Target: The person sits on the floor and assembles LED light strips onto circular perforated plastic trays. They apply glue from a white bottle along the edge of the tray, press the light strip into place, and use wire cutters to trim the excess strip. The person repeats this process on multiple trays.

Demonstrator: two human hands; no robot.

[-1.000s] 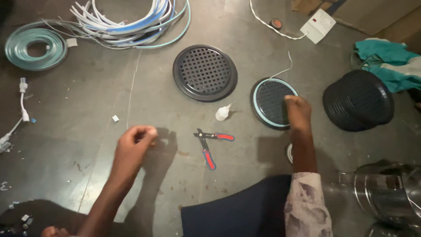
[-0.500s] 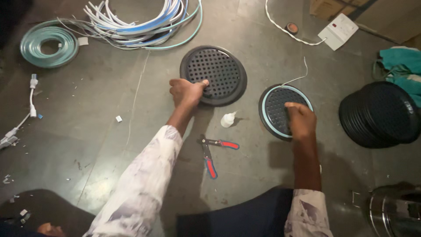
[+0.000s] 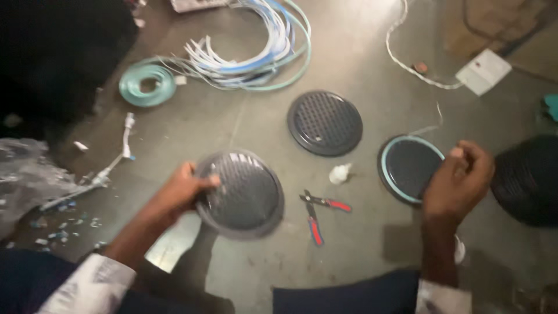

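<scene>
The left hand (image 3: 183,192) is closed on the rim of a round black perforated grille (image 3: 241,195) at lower centre, held clear of the floor (image 3: 360,256) and tilted, meshed face up toward the camera; being a disc, it has no long axis. The right hand (image 3: 459,177), at right, is curled, pinching what seems a thin wire, just beside a teal-rimmed grille (image 3: 408,168). I judge a firmer left-hand grip would steady the disc.

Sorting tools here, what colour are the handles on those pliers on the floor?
Red, on the pliers; only the head view shows them.
</scene>
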